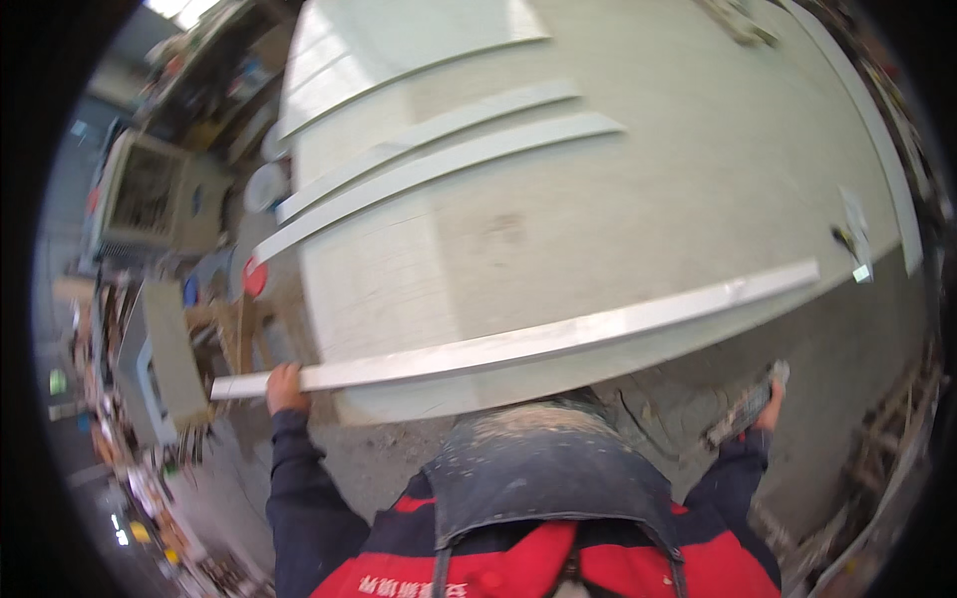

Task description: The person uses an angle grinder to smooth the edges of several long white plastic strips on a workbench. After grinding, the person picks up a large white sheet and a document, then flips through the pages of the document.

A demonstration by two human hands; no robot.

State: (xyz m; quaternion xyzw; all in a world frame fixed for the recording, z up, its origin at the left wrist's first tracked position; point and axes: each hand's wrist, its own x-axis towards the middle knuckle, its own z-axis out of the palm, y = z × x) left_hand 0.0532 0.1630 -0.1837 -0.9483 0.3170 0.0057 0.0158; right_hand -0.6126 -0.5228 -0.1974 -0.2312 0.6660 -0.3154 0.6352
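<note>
Left hand [286, 389]: clasped over a long, narrow, glossy white stone-like strip [538, 340] near its left end; whether the thumb goes under it cannot be told.
White strip: lies along the near edge of a broad, pale grey-green worktable [648, 209], its left end jutting past the table's side.
Right hand [770, 407]: well apart from the left, wrapped around a long, grey, dust-coated handheld tool [736, 415], held off the table at the worker's right; its exact kind is blurred.
Dark cable [638, 424]: curls between the tool and the worker's dusty, dark apron [554, 463].
Far strips: two slim white lengths [439, 182] lie side by side beyond, near a large, pale, glossy panel [399, 50].
Step in hand: apparently steadying the strip with the tool at the ready.
Next move: bringing the tool to the strip would call for a firm left hold, fingers clear and the cable free.
</note>
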